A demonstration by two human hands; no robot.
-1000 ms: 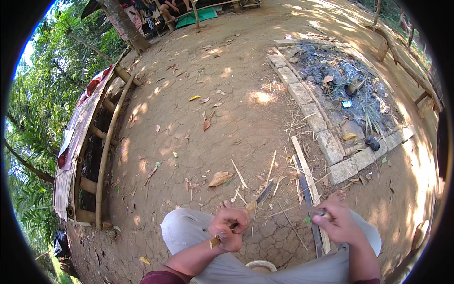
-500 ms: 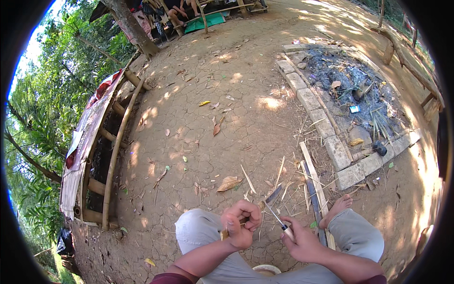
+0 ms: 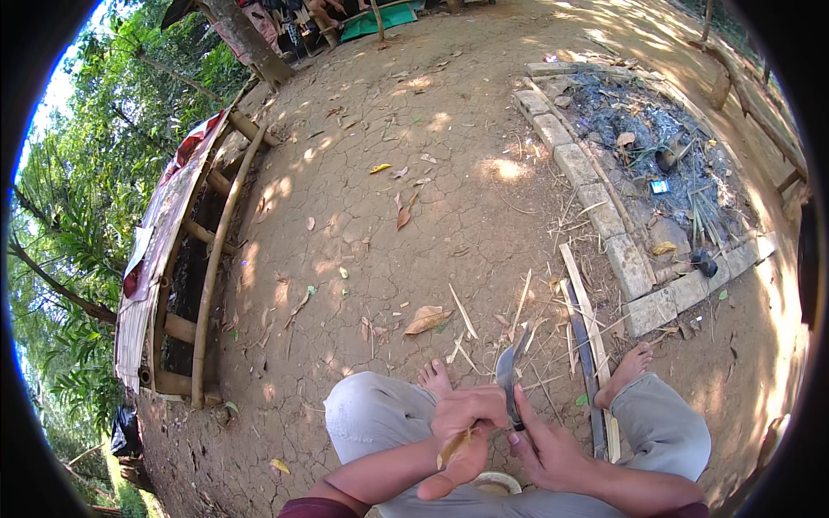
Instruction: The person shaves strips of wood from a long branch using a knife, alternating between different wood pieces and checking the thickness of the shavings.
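My left hand (image 3: 471, 414) is closed around a tan strip (image 3: 455, 444), apparently bamboo or wood, whose near end shows at the palm. In my right hand (image 3: 553, 453) is a knife (image 3: 506, 369), its curved blade upright and its dark-tipped handle mostly hidden by the fingers. The blade stands right beside my left knuckles, against or very close to the strip's far part; whether they touch I cannot tell. Both hands are close together, over the ground between my knees.
Pale shavings and long split slats (image 3: 580, 302) lie ahead to the right. A brick-edged ash pit (image 3: 604, 207) lies beyond them. A bamboo platform (image 3: 177, 233) stands left. The rim of a round container (image 3: 499, 477) shows between my legs. A tree trunk (image 3: 246, 43) rises behind.
The knife has swung from slanting to upright, its blade now beside my left knuckles. My hands have come closer together, and my left hand has turned. The view has shifted slightly.
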